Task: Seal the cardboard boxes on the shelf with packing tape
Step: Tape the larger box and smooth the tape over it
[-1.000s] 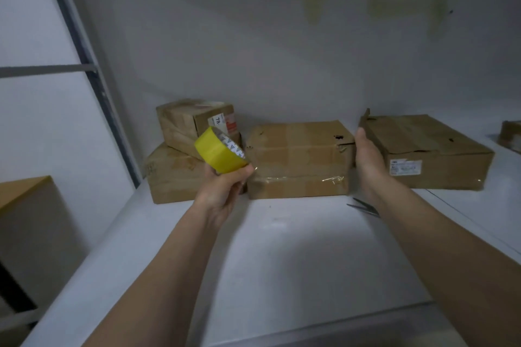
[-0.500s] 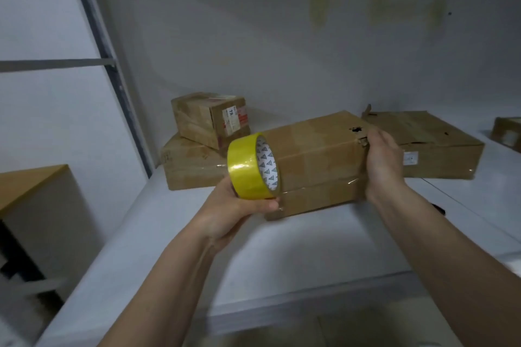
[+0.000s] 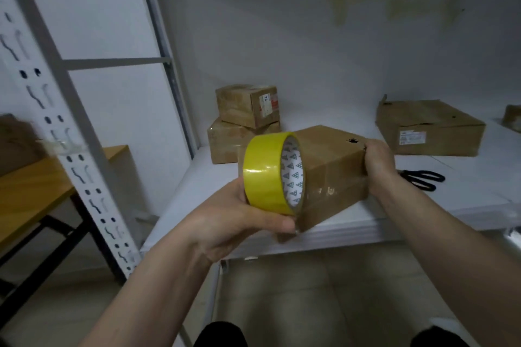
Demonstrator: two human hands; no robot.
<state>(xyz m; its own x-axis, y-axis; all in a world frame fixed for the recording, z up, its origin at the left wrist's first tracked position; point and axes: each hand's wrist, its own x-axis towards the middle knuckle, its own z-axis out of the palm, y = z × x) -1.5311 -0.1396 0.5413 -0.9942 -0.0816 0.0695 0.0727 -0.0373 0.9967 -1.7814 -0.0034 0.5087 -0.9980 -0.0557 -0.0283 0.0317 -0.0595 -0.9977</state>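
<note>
Left hand (image 3: 239, 222) holds a roll of yellow packing tape (image 3: 267, 175), fingers curled under the roll and thumb along its lower edge; the grip is closed around it. The roll stands on edge, its printed white core facing right, directly in front of the near-left corner of a cardboard box (image 3: 332, 175).

Right hand (image 3: 377, 163) grips the right end of that box, fingers wrapped over its top edge. The box sits at the front edge of the white shelf (image 3: 423, 205), turned at an angle to the shelf edge, near corner reaching the lip (a band of clear tape shows across its front face, and a small dark puncture marks the top near the right hand).

Behind, on the left of the shelf: a small labelled box (image 3: 248, 105) stacked on a larger flat box (image 3: 225, 144). Back right: a wide flat box (image 3: 428, 129) with a white label on its front. Black-handled scissors (image 3: 423, 177) lie on the shelf just right of the right wrist.

Left of frame: perforated shelf upright (image 3: 70, 149), wooden worktop (image 3: 33, 186) beyond it.
</note>
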